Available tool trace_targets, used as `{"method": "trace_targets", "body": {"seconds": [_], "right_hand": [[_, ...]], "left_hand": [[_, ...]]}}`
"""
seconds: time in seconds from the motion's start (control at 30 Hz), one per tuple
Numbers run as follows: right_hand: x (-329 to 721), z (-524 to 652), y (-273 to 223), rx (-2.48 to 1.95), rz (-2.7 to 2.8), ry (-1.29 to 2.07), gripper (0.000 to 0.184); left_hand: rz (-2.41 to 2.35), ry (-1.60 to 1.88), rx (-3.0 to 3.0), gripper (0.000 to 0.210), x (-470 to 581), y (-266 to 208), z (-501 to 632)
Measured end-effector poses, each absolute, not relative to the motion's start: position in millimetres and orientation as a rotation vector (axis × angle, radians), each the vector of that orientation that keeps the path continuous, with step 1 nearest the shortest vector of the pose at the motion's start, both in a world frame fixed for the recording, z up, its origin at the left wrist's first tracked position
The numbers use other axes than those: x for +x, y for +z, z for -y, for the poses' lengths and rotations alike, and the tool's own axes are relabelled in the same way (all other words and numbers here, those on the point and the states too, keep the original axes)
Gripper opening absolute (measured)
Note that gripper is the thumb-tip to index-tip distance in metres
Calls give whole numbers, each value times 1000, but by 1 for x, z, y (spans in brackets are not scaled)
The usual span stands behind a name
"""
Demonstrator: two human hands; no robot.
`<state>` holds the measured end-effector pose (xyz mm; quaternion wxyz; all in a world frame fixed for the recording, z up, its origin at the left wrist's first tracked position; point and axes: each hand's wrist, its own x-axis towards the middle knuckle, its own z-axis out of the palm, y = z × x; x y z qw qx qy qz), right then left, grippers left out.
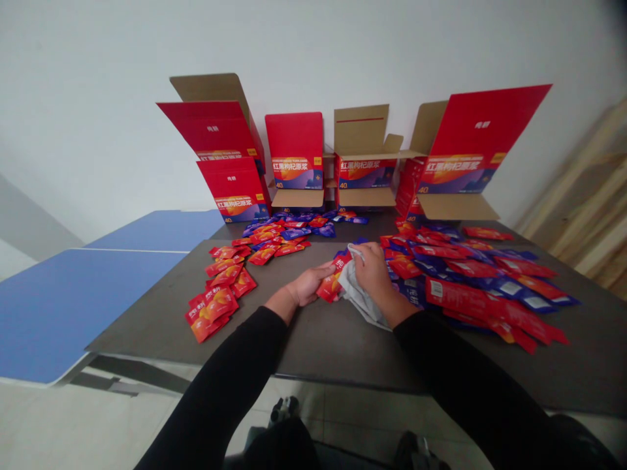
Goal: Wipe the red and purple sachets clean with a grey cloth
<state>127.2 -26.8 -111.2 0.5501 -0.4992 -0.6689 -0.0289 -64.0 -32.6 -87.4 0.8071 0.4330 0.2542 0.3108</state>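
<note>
Near the middle of the dark table, my left hand [308, 285] grips a red sachet [331, 284] by its left side, thumb on top. My right hand [375, 271] is closed on a pale grey cloth [360, 297], which lies against the sachet's right side and hangs down to the tabletop. The cloth hides part of the sachet. Close by on the right spreads a heap of red and blue sachets [455, 261]. Another pile of red and purple sachets [289, 235] lies beyond my left hand, and a row of overlapping red sachets [213, 310] runs along the left.
Several open red cartons stand along the back against the wall, among them a left carton [238, 196], a middle carton [296, 163] and a right carton [455, 170] with raised flaps. A blue table [127, 281] adjoins the dark table [313, 346] at the left.
</note>
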Motion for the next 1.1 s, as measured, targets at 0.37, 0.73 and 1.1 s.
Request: {"method": "trace_targets", "body": {"seconds": [0.37, 0.73, 1.1], "right_hand": [[109, 51, -100, -928, 1791, -170, 35], [83, 68, -102, -667, 2143, -165, 30], [92, 52, -101, -959, 1749, -82, 30]], "left_hand": [[-451, 755, 499, 52, -63, -73, 27], [-622, 811, 535, 47, -53, -79, 32], [-657, 715, 636, 35, -41, -81, 41]]}}
